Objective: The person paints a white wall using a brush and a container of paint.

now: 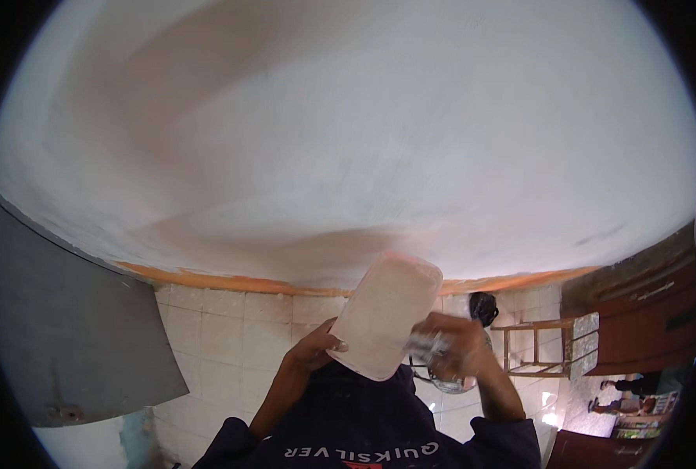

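My left hand (323, 345) grips the lower left edge of a shallow rectangular plastic tray (388, 311), whose pale inside faces up. At the tray's right edge is my right hand (452, 343), blurred, with its fingers closed on a small whitish tool (425, 346) that I cannot identify. Before me rises a white wall (348, 152) with faint smears and shadows, and an orange strip (254, 285) runs along its foot.
A paint-spattered wooden stool (582, 346) stands to the right, near a black plastic bag (484, 308) by the wall. A grey door panel (72, 328) is at the left. Brown doors (647, 316) are at the right, with people farther off beyond the opening. Pale tiles (225, 328) cover the floor.
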`<state>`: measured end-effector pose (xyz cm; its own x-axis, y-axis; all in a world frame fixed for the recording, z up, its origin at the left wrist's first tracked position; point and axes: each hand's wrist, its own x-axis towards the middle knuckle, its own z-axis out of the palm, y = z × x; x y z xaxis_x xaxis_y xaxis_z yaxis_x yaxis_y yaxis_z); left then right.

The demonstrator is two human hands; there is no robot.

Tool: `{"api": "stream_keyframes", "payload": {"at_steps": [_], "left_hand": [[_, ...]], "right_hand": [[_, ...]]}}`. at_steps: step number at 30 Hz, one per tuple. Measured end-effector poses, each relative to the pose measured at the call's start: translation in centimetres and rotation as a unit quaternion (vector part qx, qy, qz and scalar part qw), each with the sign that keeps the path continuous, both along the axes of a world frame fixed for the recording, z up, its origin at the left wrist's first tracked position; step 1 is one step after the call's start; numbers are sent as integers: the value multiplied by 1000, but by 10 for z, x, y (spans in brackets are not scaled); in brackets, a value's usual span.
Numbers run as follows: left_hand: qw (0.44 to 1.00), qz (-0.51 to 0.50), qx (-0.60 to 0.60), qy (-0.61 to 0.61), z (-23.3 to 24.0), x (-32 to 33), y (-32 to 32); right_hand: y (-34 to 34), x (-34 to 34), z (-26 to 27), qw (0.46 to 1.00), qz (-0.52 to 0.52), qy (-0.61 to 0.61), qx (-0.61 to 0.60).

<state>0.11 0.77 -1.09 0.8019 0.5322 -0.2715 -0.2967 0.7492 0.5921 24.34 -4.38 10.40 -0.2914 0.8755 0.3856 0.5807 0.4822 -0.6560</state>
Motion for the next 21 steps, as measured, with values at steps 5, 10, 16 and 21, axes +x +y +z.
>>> {"api": "stream_keyframes", "payload": {"at_steps": [5,10,16,21], "left_hand": [[1000,1,22,-12,4,3,1],[1000,-1,10,-6,0,1,1],[1000,-1,11,-2,-5,3,0],[1000,-8,23,-1,-4,2,-1]], "right_hand": [[0,-6,4,999,-27,-13,33],[9,1,2,998,-44,38,36],[-3,-10,6,999,42,-13,11],[-2,-15,3,999,25,40,21]]}}
